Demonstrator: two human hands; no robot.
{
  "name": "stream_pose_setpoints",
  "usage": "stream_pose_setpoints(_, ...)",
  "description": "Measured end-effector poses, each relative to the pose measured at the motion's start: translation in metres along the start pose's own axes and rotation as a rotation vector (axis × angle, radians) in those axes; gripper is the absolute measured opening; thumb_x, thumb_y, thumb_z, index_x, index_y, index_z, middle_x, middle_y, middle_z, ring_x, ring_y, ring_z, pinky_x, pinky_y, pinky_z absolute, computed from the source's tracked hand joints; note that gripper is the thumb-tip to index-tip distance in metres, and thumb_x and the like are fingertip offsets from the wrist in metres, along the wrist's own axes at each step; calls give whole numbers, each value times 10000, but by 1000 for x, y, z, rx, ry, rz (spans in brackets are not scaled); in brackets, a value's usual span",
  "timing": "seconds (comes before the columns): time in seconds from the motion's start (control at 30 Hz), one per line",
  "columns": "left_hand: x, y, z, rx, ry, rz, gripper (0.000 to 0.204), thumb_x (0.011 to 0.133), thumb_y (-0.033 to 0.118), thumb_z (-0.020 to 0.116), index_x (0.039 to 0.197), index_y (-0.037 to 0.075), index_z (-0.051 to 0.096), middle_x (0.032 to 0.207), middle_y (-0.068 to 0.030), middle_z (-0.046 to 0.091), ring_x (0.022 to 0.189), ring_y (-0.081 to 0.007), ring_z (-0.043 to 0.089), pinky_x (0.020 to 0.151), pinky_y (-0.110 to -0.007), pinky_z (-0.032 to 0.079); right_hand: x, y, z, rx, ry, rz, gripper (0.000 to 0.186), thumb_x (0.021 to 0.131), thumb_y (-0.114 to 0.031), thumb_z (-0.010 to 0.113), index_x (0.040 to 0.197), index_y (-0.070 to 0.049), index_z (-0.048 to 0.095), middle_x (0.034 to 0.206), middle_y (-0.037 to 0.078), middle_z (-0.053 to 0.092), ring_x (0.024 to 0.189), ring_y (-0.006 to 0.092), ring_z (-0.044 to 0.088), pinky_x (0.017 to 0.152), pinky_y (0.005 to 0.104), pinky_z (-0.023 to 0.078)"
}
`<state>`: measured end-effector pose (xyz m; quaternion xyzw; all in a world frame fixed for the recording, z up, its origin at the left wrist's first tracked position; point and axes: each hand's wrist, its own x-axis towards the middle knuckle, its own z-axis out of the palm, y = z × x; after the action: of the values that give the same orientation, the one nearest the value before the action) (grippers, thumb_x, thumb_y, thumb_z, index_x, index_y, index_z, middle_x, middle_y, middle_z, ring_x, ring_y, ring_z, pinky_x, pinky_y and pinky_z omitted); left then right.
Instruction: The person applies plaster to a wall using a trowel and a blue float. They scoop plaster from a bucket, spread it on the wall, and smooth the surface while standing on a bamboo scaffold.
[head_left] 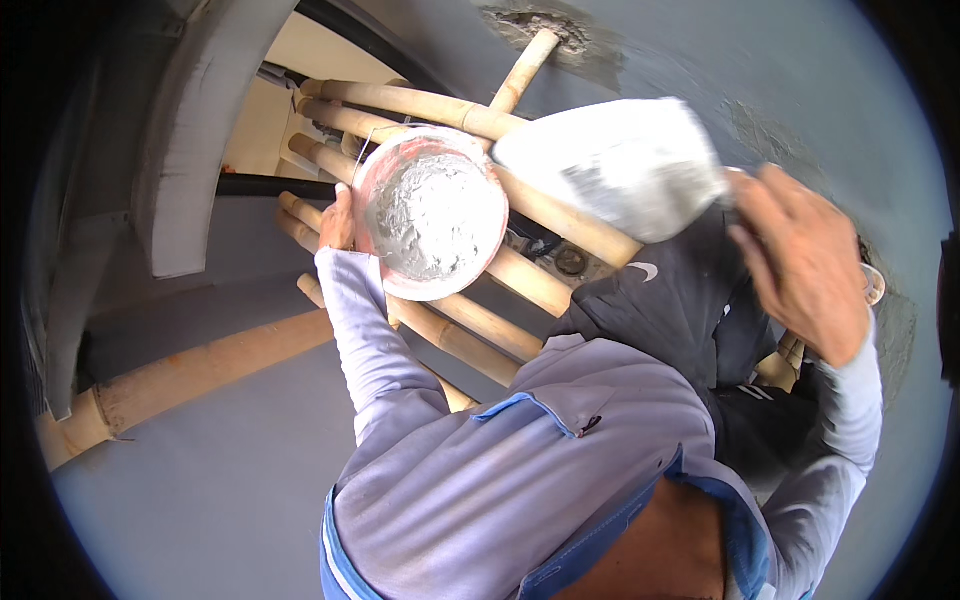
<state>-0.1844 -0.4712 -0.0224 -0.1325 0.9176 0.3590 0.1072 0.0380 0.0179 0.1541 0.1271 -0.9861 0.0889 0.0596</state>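
Note:
My left hand [337, 218] grips the left side of a pink bucket [484, 208] holding pale grey, wet paste [428, 215], with a wire handle at its rim. Up and to the right, my right hand [800, 255] is closed on a trowel [610, 165], whose broad, pale blade is smeared by motion and angled leftward above the bamboo poles. The trowel's grip is mostly hidden by my fingers. The bucket sits over the bamboo poles; whether it rests on them I cannot tell.
Bamboo poles [530, 280] form a platform beneath me, and my dark-trousered legs [640, 300] are on it. One pole enters a rough hole [572, 32] in the grey wall [820, 120]. A pale beam [200, 130] stands at the left, above a thick bamboo pole [200, 370].

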Motion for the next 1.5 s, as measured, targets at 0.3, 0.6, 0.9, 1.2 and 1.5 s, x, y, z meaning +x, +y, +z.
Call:
stream_pose_setpoints(0.3,-55,61,42,-643,37,208,291,855,225,626,916,-54,680,822,-39,644,724,-86,541,677,-222,432,94,-55,112,-115,-43,-310,101,757,-138,559,849,-97,564,798,60,557,702,216,601,553,337,491)
stream_pose_setpoints(0.6,-58,57,38,-531,108,279,288,840,210,648,947,-56,674,817,-29,647,766,-81,527,718,-220,422,122,-83,159,-47,-30,-347,83,743,-128,565,786,-59,582,776,82,584,690,229,613,557,338,503)
stream_pose_setpoints(0.9,-58,59,36,-452,130,255,283,845,222,641,945,-40,679,798,-28,646,755,-79,522,709,-226,420,131,-88,170,-29,-203,-293,226,754,-119,579,974,-66,590,822,90,589,765,239,623,631,348,508)
stream_pose_setpoints(1.2,-66,69,35,-419,140,249,294,845,235,645,943,-40,680,797,-28,643,749,-78,520,708,-218,418,134,-97,182,56,-379,-216,309,740,-129,611,1042,-64,595,871,113,620,784,267,633,642,353,508)
stream_pose_setpoints(1.5,-64,69,36,-427,122,251,299,843,241,648,928,-44,679,800,-16,641,756,-75,519,718,-216,417,129,-101,191,63,-303,-258,300,738,-141,618,1030,-73,601,810,91,600,759,266,631,639,367,507)
